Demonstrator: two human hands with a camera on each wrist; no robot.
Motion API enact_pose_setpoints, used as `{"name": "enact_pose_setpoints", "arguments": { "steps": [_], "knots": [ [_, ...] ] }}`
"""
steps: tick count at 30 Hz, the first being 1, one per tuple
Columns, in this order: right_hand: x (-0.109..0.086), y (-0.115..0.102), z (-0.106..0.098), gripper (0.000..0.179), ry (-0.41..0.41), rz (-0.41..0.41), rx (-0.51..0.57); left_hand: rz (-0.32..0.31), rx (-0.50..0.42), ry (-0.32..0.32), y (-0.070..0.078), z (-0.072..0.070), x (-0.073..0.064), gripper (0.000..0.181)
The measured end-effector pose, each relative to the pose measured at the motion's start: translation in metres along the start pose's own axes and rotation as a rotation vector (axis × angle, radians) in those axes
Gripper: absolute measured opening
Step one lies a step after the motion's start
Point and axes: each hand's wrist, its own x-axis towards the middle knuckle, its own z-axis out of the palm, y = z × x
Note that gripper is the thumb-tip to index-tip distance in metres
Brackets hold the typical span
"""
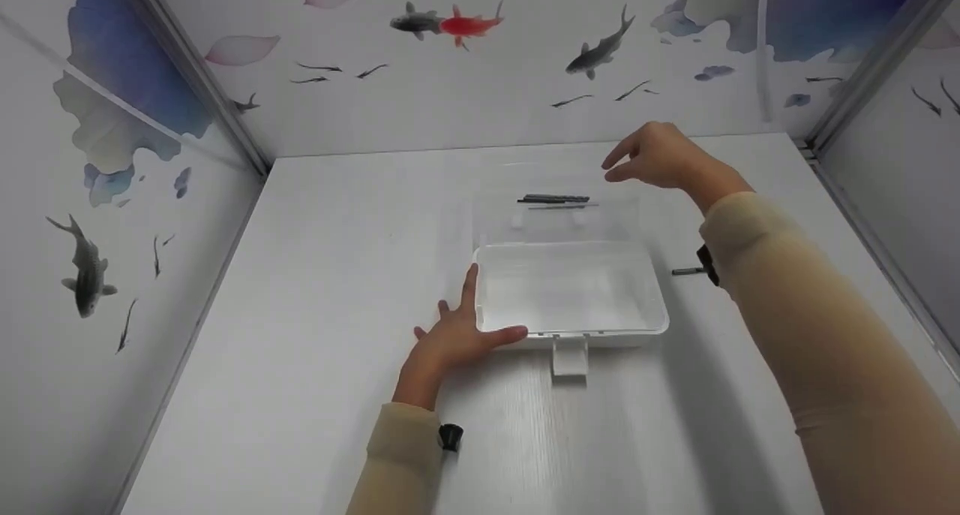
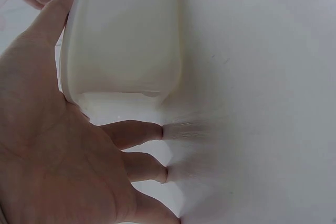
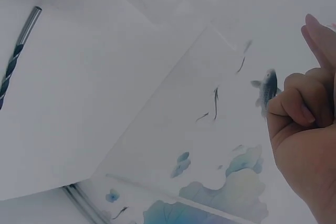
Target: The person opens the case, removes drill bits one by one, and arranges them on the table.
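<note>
A white plastic box (image 1: 570, 335) sits opened on the table, its see-through lid (image 1: 495, 226) folded back. My left hand (image 1: 454, 335) rests at its front left corner, thumb along the front rim and index finger up the left side. The other fingers (image 2: 137, 167) spread with their tips on the table. Several dark drill bits (image 1: 553, 199) lie together in the lid's area; whether on it or behind it I cannot tell. My right hand (image 1: 656, 155) hovers beyond them to the right, thumb and index finger extended, other fingers bent, nothing visible in it.
Another drill bit (image 1: 686, 272) lies right of the box, partly hidden by the right forearm; its spiral part shows in the right wrist view. A latch (image 1: 570, 357) sticks out at the box front. Fish-patterned panels (image 1: 480, 87) enclose the white table (image 1: 322, 275).
</note>
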Motion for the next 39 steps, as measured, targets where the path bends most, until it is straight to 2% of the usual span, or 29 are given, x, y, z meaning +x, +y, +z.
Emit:
{"name": "enact_pose_setpoints", "arguments": {
  "steps": [7,17,29,39],
  "knots": [
    [0.01,-0.004,0.015,0.033,-0.003,-0.045,-0.131,-0.001,0.012,0.008,0.001,0.001,0.002,0.135],
    [0.023,-0.013,0.031,0.032,-0.038,-0.046,-0.26,0.004,-0.017,0.008,0.001,0.002,0.001,0.135],
    [0.031,-0.01,0.045,0.034,-0.053,-0.051,-0.308,0.002,-0.006,0.001,-0.001,0.003,0.001,0.134],
    [0.038,-0.009,0.049,0.033,-0.065,-0.032,-0.252,0.005,-0.015,0.009,-0.002,0.001,0.002,0.135]
  ]
}}
